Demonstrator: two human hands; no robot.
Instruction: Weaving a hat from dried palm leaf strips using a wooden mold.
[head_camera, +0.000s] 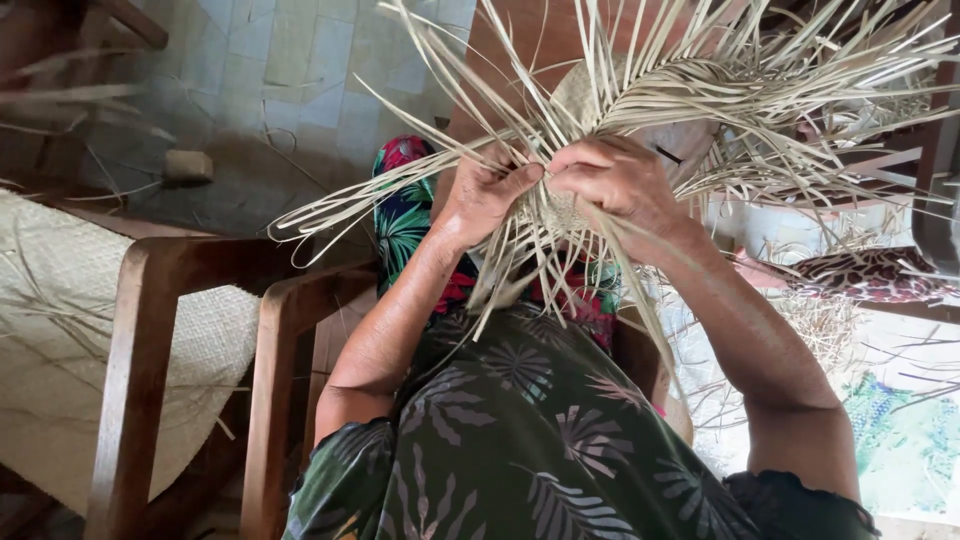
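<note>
Both hands meet at centre frame, held up over the lap, working a half-woven piece of pale straw (640, 95). Left hand (482, 195): fingers curled tight around a bundle of flat straw strips, thumb pressed against them; closed grip, no gap visible. Right hand (622, 180): fingers folded down over the woven centre, pinching strips against it; also closed. The two hands touch or nearly touch at the thumbs, can't tell which. Loose straw strips (400, 195) fan out from the grip in all directions: left toward the chair, far toward the floor, right past the frame edge, a few hanging down near the lap. The rounded woven part sits just beyond the right hand, partly hidden by it. Below the hands: dark dress with a leaf print (530, 440), and a brighter floral cloth (405, 215) over the knees. Left of the person: wooden chair arm (285, 340), next to it a second wooden frame (135, 330) carrying a woven mat (55, 330). Far left on the tiled floor (300, 70): a small block-shaped object (187, 165), too blurred to identify. Right side: a spotted brown-and-cream cloth (870, 272) among more loose straw, well apart from the hands.
</note>
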